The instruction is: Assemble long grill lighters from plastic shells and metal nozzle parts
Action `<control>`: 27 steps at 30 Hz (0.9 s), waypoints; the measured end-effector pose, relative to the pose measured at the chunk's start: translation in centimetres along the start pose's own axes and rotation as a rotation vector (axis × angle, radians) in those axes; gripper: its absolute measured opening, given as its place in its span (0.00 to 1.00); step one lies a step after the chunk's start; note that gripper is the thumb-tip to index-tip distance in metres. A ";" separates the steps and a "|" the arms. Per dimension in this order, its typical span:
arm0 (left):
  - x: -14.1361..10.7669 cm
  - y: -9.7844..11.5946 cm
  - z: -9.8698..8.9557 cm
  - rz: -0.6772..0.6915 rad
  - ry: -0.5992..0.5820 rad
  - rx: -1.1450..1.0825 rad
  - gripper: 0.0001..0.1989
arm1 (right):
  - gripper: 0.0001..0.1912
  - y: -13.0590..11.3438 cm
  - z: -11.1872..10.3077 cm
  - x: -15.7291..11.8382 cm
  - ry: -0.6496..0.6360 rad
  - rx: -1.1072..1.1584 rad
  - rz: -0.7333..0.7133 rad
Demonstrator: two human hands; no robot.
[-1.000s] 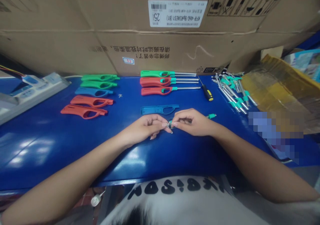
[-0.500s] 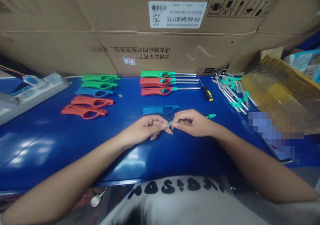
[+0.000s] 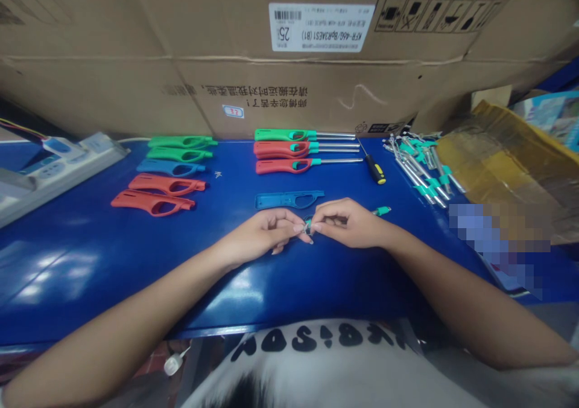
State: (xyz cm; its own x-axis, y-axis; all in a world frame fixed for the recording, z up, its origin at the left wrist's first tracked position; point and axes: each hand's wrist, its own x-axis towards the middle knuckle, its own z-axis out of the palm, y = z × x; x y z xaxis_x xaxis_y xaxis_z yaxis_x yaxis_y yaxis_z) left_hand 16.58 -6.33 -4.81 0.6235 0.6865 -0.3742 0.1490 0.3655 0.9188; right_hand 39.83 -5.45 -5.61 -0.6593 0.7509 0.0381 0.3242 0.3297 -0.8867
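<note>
My left hand (image 3: 278,230) and my right hand (image 3: 344,222) meet over the blue table, fingertips pinched from both sides on a small teal-and-dark lighter part (image 3: 308,226). Its exact shape is mostly covered by the fingers. Just beyond the hands lies a blue lighter shell half (image 3: 289,200), its hollow inside facing up. Another teal-tipped piece (image 3: 382,210) shows beside my right wrist, partly behind it. Farther back, lighters with metal tubes, a green one (image 3: 280,134) and red ones (image 3: 281,166), lie in a row.
Green, blue and red lighter shells (image 3: 156,203) line the left side, near tiny screws (image 3: 218,174). A screwdriver (image 3: 375,168) and a pile of metal tubes with teal parts (image 3: 420,166) lie right. A power strip (image 3: 58,169) and a large cardboard box (image 3: 217,28) bound the table.
</note>
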 end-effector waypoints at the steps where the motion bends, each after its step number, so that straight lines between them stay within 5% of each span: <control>1: 0.0 0.0 0.0 -0.003 0.001 0.000 0.13 | 0.11 0.0 0.0 0.0 0.002 0.000 0.000; 27: 0.2 -0.4 0.1 0.018 0.024 0.042 0.15 | 0.12 0.2 0.5 0.3 -0.010 -0.013 0.014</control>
State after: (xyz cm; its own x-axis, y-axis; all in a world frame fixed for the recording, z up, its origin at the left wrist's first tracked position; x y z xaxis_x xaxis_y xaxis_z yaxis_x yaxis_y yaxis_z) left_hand 16.68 -6.39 -5.22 0.6078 0.7080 -0.3597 0.1702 0.3263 0.9298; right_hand 39.37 -5.46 -5.96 -0.6612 0.7499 0.0215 0.3422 0.3270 -0.8809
